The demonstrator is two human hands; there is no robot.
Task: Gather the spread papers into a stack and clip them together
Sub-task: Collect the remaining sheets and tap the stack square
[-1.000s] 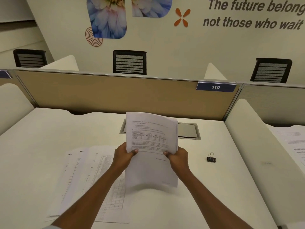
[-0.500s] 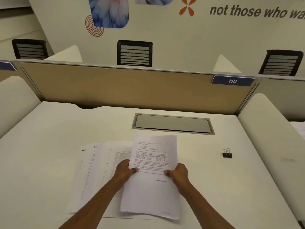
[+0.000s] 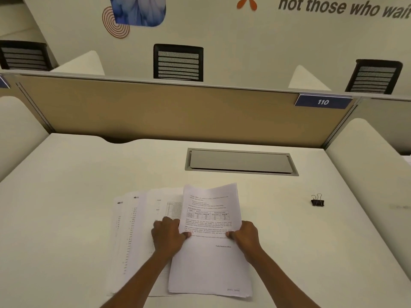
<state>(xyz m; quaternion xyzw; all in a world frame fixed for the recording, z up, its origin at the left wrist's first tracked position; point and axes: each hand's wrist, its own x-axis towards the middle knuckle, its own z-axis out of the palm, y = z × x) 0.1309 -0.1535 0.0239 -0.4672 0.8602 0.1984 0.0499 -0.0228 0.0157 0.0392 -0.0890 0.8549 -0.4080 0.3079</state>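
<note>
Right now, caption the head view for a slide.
Left hand and right hand grip a sheaf of printed pages overlapping spread sheets on a white desk, black binder clip aside.

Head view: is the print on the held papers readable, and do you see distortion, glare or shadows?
Head view: the print on the held papers is soft and mostly unreadable; same view, the wide-angle lens slightly bows the partition rail; the light is dim, warm and even, with no glare on the desk.

My left hand [image 3: 167, 235] and right hand [image 3: 245, 237] grip the paper stack [image 3: 211, 258]; binder clip [image 3: 317, 201] sits well right.
</note>
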